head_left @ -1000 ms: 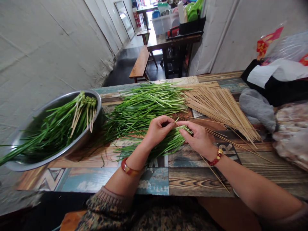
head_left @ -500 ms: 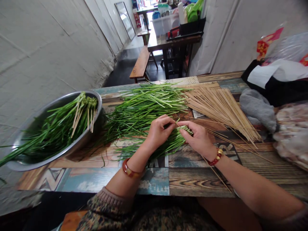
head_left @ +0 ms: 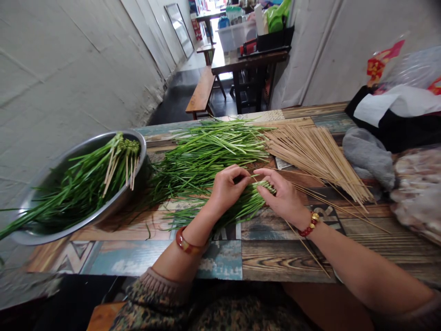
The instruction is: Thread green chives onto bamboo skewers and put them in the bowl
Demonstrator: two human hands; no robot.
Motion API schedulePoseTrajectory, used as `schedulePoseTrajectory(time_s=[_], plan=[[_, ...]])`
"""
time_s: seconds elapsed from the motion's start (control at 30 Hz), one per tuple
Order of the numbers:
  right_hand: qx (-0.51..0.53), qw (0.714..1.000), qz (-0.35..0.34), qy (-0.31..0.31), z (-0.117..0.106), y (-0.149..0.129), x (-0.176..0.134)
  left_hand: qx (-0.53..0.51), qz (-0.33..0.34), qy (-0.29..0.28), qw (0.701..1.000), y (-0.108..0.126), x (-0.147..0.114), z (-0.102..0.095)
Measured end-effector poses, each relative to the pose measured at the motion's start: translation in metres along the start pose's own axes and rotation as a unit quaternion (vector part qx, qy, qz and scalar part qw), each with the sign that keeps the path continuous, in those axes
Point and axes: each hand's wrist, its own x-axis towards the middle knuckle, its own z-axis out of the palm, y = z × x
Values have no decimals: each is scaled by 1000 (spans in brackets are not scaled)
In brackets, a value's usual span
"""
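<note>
The small bunch of green stalks (head_left: pixel 248 207) lies low over the middle of the table (head_left: pixel 275 259), between the two hands, its pale ends to the right. The right forearm slants in from the near right; the right hand (head_left: pixel 282 195) is half curled, thumb against the pale ends holding them, forefinger stretched leftward above. The left forearm rises from the near side; the left hand (head_left: pixel 229 186) bends rightward, thumb and forefinger drawn together by the bunch's far edge, any grip between them too small to tell. Beyond lies the larger green pile (head_left: pixel 213 151), with wooden skewers (head_left: pixel 317 156) fanned to its right; the metal basin (head_left: pixel 103 211) stands left.
</note>
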Motion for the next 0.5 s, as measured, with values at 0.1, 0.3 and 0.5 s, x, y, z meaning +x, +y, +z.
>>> schedulePoseTrajectory(time_s=[0.1, 0.3, 0.5], plan=[[10, 1000, 0, 6, 3, 3, 0, -4, 20, -4, 1000, -1, 0, 1], [28, 999, 4, 20, 7, 8, -1, 9, 41, -11, 999, -3, 0, 3], [38, 999, 8, 30, 8, 8, -1, -9, 57, -32, 998, -3, -1, 3]])
